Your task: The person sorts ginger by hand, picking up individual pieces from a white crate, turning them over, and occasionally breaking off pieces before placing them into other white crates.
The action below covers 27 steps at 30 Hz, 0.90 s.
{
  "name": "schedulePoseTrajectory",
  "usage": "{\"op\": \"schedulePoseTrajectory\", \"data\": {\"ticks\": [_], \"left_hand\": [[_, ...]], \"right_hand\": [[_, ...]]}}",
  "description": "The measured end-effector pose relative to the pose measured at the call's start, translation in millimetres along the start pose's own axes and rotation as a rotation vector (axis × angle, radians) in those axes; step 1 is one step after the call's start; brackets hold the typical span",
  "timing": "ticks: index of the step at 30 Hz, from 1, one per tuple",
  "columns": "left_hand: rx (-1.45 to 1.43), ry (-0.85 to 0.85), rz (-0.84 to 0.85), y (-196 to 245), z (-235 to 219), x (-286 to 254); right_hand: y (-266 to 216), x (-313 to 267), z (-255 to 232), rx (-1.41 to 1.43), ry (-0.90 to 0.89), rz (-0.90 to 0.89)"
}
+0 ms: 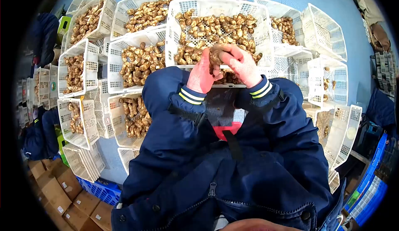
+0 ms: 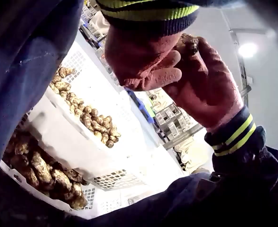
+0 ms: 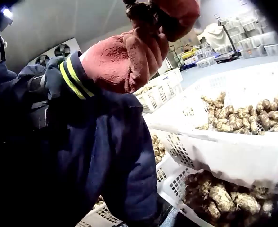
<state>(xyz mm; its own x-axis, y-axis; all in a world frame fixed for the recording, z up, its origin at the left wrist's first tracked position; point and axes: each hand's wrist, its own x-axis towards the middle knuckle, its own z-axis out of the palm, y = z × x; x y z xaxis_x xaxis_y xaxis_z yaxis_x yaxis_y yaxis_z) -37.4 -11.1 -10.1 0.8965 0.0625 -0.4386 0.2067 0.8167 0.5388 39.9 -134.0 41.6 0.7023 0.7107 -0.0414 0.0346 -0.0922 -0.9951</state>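
Both hands wear pinkish-red, dirt-marked gloves and meet over the large crate (image 1: 172, 35). Between them is a brown, knobbly piece of produce (image 1: 216, 54), also visible in the left wrist view as a dark lump (image 2: 187, 44) and in the right wrist view as a soiled piece (image 3: 141, 13). My right hand (image 1: 243, 66) (image 2: 207, 87) (image 3: 179, 16) grips it from the right, with thumb and fingers bent round it. My left hand (image 1: 201, 75) (image 2: 141, 59) (image 3: 125, 59) holds its left and lower side with curled fingers, partly hidden behind the piece.
White perforated crates of similar produce stand left (image 1: 110, 64) and right (image 1: 309, 71). A lower crate (image 3: 174, 196) sits beneath the large one. Cardboard boxes (image 1: 68, 183) and a blue crate (image 1: 99, 191) are at lower left. Another person's dark sleeve (image 1: 48, 29) shows at far left.
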Motion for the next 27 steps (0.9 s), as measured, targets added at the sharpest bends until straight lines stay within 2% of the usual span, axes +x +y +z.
{"op": "schedulePoseTrajectory", "data": {"ticks": [2,4,6,8,9,11,12,13,14,16,17,18,19,20,21,23,25,26,27], "left_hand": [[-0.035,0.016,-0.010,0,1,-1],[0.032,0.003,-0.015,-1,3,-2],[0.022,0.086,-0.058,-2,4,-1],[0.012,0.095,-0.111,0,2,1],[0.029,0.021,-0.161,1,0,1],[0.070,-0.086,-0.207,3,1,1],[0.070,-0.083,-0.206,4,1,0],[0.015,-0.097,-0.219,2,-1,1],[-0.040,-0.111,-0.232,1,-4,2],[-0.105,-0.161,-0.261,-2,-12,5],[-0.039,-0.127,-0.208,-2,-10,3],[0.027,-0.093,-0.156,-3,-8,2],[0.099,-0.040,-0.054,-8,-6,0],[0.098,-0.040,-0.055,-10,-8,-1],[0.019,-0.031,-0.065,-12,-9,-2],[-0.060,-0.024,-0.075,-9,-5,-4],[0.165,-0.003,-0.082,-6,-2,-5],[0.278,0.008,-0.085,-5,0,-6],[0.249,-0.028,-0.112,-4,1,-6]], "right_hand": [[2,0,-3,0.219,0.003,0.007],[3,-1,-7,0.216,0.047,0.059],[6,-1,-8,0.215,0.092,0.112],[8,0,-8,0.199,0.108,0.141],[8,0,-8,0.201,0.107,0.142],[3,1,-5,0.237,0.077,0.084],[2,2,-3,0.256,0.061,0.056],[1,4,2,0.383,-0.007,-0.056],[-1,3,3,0.384,-0.009,-0.056],[-16,-4,4,0.171,-0.132,0.041],[-23,-5,5,0.237,-0.211,0.055],[-19,-3,4,0.238,-0.212,0.056],[-18,0,6,-0.038,-0.176,-0.117],[-19,2,8,-0.316,-0.138,-0.289],[-24,-6,4,0.249,-0.275,0.167],[-12,-3,3,0.359,-0.276,0.185],[-7,-3,3,0.533,-0.241,0.197],[-4,-2,3,0.533,-0.240,0.196],[2,-1,3,0.527,-0.214,0.144]]}}
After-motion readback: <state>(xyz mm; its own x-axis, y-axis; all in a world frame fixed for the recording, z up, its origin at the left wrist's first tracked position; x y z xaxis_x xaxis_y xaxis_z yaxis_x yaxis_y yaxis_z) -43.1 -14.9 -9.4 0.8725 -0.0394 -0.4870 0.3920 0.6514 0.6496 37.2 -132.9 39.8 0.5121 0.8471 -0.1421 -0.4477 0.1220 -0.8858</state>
